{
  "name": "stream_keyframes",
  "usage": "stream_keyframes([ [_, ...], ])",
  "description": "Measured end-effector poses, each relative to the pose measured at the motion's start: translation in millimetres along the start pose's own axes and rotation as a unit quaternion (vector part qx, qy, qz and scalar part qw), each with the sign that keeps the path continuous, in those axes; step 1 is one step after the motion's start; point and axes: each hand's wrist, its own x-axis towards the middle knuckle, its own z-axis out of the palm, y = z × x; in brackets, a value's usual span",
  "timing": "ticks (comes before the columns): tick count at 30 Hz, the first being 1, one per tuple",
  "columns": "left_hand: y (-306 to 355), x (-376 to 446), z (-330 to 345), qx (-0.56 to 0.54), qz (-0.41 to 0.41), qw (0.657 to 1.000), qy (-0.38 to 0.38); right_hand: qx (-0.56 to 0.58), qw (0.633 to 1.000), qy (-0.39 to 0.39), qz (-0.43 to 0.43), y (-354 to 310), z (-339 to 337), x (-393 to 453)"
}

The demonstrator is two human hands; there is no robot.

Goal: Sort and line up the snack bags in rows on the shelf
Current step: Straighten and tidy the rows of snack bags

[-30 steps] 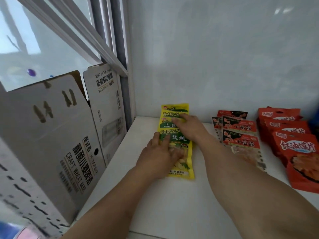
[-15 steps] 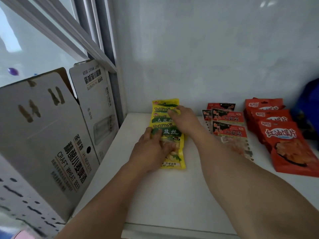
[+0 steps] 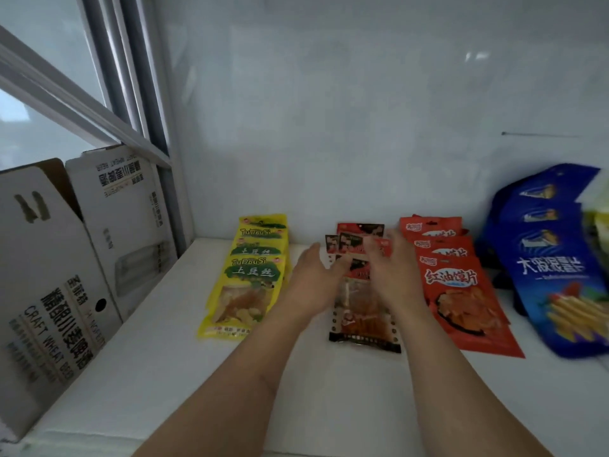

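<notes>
**Hands Shifted From the Yellow Row to the Red-and-Black Row**

Both hands had left the yellow bags (image 3: 250, 275), where they had rested half a second before, and moved to the next row over. The left hand (image 3: 313, 282) lay at the left edge of the red-and-black bags (image 3: 361, 298), fingers straight and loosely spread, fingertips against the upper packets. The right hand (image 3: 392, 275) lay on the right side of that same row, fingers extended over the packets; motion blur hid whether any finger curled round an edge. The two hands flanked the row, with the front packet showing between the wrists.

The red-and-black bags overlapped like shingles, running from the back wall (image 3: 362, 127) toward the front of the white shelf (image 3: 329, 390). Just left of them, the yellow bags lay in an overlapping row of their own, free of either hand. Just right of them was a row of red bags (image 3: 461, 291) with white lettering, also overlapping front to back. Farther right of the red-and-black bags, beyond the red row, blue bags (image 3: 553, 258) stood stacked and tilted, partly cut off by the frame edge.

Well left of the red-and-black bags, past the yellow row, a grey cardboard box (image 3: 66, 275) with raised flaps stood at the shelf's end beneath a window frame (image 3: 131, 94).
</notes>
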Motion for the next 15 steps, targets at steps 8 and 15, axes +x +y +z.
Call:
stream_keyframes([
  [8,-2.3,37.3,28.9,0.044,-0.084,0.995,0.005,0.046,0.995,-0.058,0.064,30.6,3.8,9.2],
  [15,-36.9,73.3,39.7,0.016,-0.049,0.999,-0.004,0.000,0.994,-0.085,0.072,39.3,10.5,18.5],
])
